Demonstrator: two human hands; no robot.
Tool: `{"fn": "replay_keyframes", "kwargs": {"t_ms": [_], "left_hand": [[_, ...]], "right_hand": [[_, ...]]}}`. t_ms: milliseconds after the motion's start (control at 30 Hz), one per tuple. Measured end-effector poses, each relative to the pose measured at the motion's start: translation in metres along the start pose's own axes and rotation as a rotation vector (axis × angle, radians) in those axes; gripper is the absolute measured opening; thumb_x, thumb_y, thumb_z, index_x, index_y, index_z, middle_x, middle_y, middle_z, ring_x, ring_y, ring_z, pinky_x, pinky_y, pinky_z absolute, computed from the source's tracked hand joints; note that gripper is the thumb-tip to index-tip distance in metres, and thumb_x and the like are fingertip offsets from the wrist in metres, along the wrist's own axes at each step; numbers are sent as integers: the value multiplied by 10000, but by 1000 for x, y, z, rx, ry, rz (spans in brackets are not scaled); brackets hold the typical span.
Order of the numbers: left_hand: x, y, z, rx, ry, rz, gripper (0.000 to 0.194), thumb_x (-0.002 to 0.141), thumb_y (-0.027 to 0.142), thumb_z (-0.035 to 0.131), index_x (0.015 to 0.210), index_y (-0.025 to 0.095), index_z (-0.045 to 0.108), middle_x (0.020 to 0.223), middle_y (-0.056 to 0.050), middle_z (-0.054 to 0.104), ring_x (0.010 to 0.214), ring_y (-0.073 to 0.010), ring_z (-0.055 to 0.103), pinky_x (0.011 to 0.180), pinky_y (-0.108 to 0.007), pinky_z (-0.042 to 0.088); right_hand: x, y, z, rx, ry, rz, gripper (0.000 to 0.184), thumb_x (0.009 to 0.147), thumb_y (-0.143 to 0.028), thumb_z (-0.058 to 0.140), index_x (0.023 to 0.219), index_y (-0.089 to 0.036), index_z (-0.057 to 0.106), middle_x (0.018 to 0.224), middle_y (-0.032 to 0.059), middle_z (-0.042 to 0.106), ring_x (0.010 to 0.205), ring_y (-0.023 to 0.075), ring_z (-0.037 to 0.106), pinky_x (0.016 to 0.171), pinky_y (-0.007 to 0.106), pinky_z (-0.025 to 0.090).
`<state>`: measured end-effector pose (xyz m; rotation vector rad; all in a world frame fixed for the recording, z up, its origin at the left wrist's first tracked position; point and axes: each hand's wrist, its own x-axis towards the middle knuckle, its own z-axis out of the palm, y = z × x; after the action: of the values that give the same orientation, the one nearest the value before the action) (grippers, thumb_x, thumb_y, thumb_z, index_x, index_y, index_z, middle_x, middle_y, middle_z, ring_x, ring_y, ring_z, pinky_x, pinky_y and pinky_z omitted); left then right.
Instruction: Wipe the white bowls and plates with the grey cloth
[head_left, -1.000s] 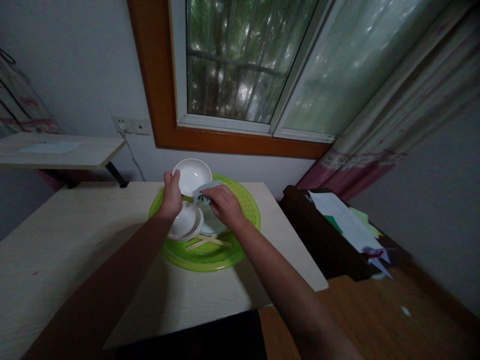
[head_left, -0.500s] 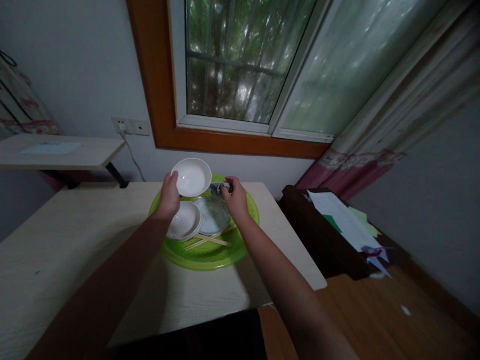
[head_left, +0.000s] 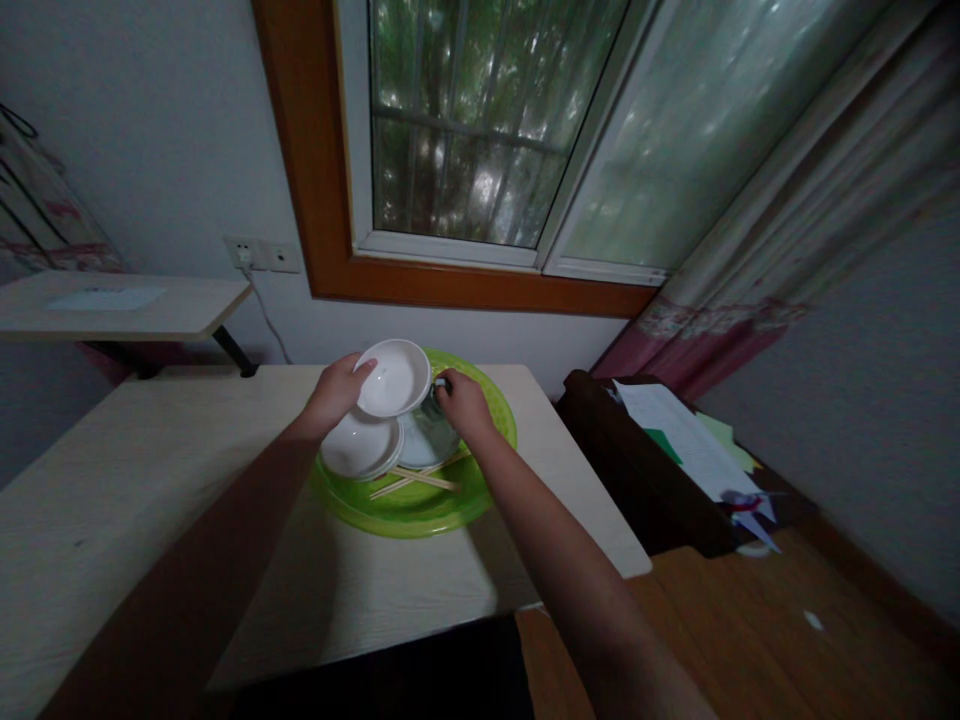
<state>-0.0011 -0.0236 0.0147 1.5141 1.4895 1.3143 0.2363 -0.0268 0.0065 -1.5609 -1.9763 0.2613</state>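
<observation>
A white bowl (head_left: pixel 397 375) is gripped at its left rim by my left hand (head_left: pixel 339 392), thumb inside and tilted toward me. It hangs over a round green tray (head_left: pixel 420 522). Close to the bowl's right side, my right hand (head_left: pixel 466 408) is closed in a pinch on something small and greyish, mostly hidden by the fingers. Below the held bowl, more white bowls (head_left: pixel 360 447) sit stacked at the tray's left. Beside them lies a clear glass dish (head_left: pixel 429 447), partly covered by my right hand. Several wooden chopsticks (head_left: pixel 424 480) lie crossed in front.
The tray stands on a pale wooden table (head_left: pixel 285 560) against the wall below a window (head_left: pixel 487 140). A small raised shelf (head_left: pixel 180 310) is at the left. Right of the table, papers (head_left: pixel 690 440) lie on a dark brown piece of furniture (head_left: pixel 637 480).
My left hand has brought the bowl down and slightly right, closer to my right hand. My right hand has shifted slightly down, and the greyish thing shows less.
</observation>
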Motion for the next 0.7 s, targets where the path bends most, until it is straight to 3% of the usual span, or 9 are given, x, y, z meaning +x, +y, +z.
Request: {"fn": "replay_keyframes", "kwargs": {"t_ms": [133,400,500,700], "left_hand": [[-4,-2,-19,220,-80,18,581,846,642,527,1036,136,742,981,-133,769,909,-300,692,790,-374,527],[-12,-4,-60,392,-243,21,621,817,685,511,1039,155,746,1065,-109,773,966,-297,700,846,-357,520],[-17,-3,-65,475,-300,57,570,845,657,491,1071,202,750,1090,-88,771,979,-295,701,865,-355,508],[-17,-2,-62,613,-379,153,468,843,645,518,837,249,767,910,-82,779,833,-289,691,756,-332,475]], "right_hand": [[0,0,0,0,-12,0,245,918,-168,548,1106,-184,705,1103,83,755,1029,186,674,912,256,459],[-1,1,2,-80,-77,8,256,931,-187,544,1128,-180,706,1093,83,762,1004,193,689,883,249,465],[-2,1,2,-135,-107,22,260,932,-187,540,1135,-179,704,1102,88,754,1026,202,685,892,252,466],[-6,2,2,-211,-106,60,333,941,-127,485,1214,-192,665,1265,117,658,1079,216,672,908,280,483]]}}
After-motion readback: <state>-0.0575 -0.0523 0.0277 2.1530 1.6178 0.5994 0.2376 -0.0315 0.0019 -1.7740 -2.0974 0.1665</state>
